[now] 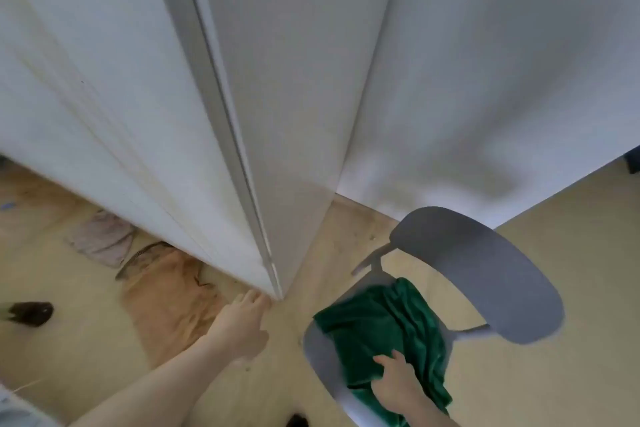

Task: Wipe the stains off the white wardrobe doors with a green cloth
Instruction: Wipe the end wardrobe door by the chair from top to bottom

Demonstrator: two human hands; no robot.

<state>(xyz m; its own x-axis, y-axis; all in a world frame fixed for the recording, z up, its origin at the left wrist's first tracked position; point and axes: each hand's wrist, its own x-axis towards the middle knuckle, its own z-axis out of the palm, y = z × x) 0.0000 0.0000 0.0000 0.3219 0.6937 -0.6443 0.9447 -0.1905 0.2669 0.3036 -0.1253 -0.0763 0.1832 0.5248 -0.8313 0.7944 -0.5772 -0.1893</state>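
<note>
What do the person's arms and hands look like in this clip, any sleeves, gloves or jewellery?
Both forearms are bare, with no sleeves reaching them. The left hand and right hand wear no gloves, and no rings, watch or bracelets are visible. The picture is slightly blurred, so fine details cannot be told.

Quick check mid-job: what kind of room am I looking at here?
Probably a bedroom or dressing area at home: tall white wardrobe doors, clothes lying on the pale wood floor, and a grey chair holding the green cloth.
</note>
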